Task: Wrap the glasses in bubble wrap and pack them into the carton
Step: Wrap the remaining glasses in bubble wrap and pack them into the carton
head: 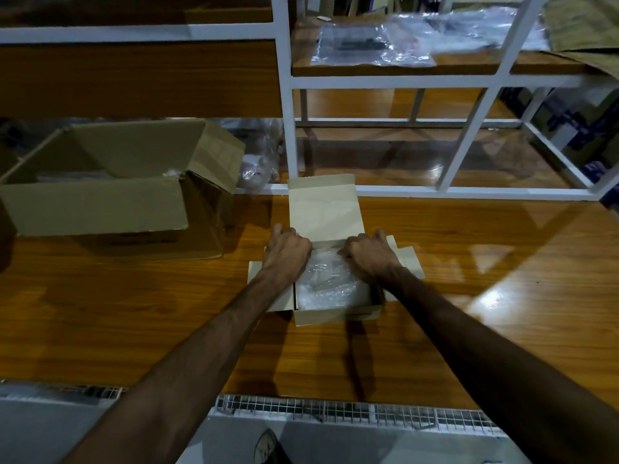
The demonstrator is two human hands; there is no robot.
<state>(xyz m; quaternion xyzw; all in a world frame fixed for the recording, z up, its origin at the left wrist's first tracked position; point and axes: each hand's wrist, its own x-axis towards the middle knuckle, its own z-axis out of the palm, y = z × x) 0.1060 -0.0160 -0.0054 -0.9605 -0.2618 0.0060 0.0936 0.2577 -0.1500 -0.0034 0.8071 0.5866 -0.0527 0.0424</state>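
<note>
A small pale carton point(318, 318) stands open on the wooden table, its lid point(323, 207) tilted up at the far side and side flaps spread out. Inside lies a bundle of clear bubble wrap point(326, 283); the glasses inside it cannot be made out. My left hand point(286, 252) is at the carton's far left corner, fingers curled down over the edge by the wrap. My right hand point(368, 254) is at the far right corner, fingers curled into the carton against the bundle. Whether the fingers pinch the wrap or the carton edge is hidden.
A large open brown carton point(97, 209) sits on the table to the left. A white metal shelf frame point(288, 128) rises behind, with plastic bags point(371, 45) on its upper shelf. More wrapped items point(256, 170) lie behind the big carton. A wire grid point(335, 411) runs below the table's near edge.
</note>
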